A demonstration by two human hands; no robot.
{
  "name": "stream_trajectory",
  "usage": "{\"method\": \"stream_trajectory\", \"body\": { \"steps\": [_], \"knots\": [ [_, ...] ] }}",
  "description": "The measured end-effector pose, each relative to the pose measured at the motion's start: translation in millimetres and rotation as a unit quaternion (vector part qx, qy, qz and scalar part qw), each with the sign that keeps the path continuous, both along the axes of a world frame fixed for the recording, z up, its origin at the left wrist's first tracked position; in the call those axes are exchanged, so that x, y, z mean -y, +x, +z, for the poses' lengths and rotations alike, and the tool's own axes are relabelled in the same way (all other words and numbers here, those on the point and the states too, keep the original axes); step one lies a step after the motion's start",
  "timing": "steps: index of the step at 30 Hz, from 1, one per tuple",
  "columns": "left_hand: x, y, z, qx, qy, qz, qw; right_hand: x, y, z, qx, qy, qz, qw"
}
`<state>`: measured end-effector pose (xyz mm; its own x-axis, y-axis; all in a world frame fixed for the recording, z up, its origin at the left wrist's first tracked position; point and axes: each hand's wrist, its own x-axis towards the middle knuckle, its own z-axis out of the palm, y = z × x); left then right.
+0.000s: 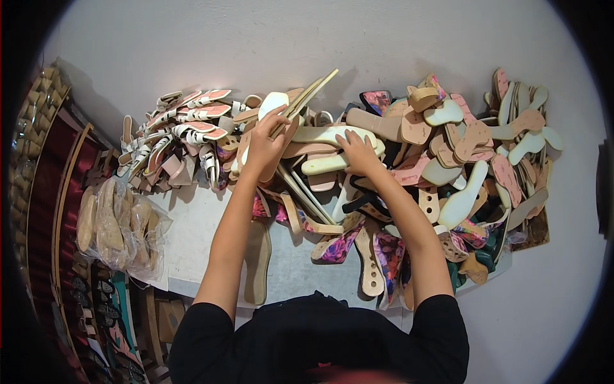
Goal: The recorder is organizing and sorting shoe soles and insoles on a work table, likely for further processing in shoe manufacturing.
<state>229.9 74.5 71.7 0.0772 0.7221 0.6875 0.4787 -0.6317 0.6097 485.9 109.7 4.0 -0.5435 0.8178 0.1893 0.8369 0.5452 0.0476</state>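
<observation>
On a table heaped with shoe parts, my left hand (267, 142) is closed around a few thin insoles (314, 95), tilted with their edges up. A cream insole with a rounded end (274, 104) shows just beyond its fingers. My right hand (360, 155) rests with fingers apart on a pale cream insole (320, 134) lying crosswise. Just below that one lies another cream insole (323, 164), close to the same hand. Between my forearms, several long insoles (300, 195) lean at a slant. The underside of the left hand's grip is hidden.
White strappy sandals (192, 121) are piled at the left. Pink and cream insoles (473, 137) and floral wedge heels (390, 256) cover the right side. Plastic-bagged tan soles (118, 224) sit at the left table edge, beside shelves of shoes (105, 307). A wall (320, 38) stands behind.
</observation>
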Motion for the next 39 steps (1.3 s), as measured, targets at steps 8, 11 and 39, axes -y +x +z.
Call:
{"method": "stream_trajectory", "body": {
  "steps": [8,11,39],
  "knots": [
    [-0.8,-13.1,1.0,0.045,-0.005,0.025,0.999,-41.1,12.0,42.3,-0.12,0.049,0.041,0.991],
    [-1.6,-18.5,2.6,0.072,-0.009,0.026,0.997,-45.8,16.2,67.0,-0.182,0.029,0.043,0.982],
    [17.7,71.6,-42.9,-0.126,0.079,0.103,0.984,-4.4,-6.4,40.3,-0.327,0.129,0.104,0.931]
  ]
}}
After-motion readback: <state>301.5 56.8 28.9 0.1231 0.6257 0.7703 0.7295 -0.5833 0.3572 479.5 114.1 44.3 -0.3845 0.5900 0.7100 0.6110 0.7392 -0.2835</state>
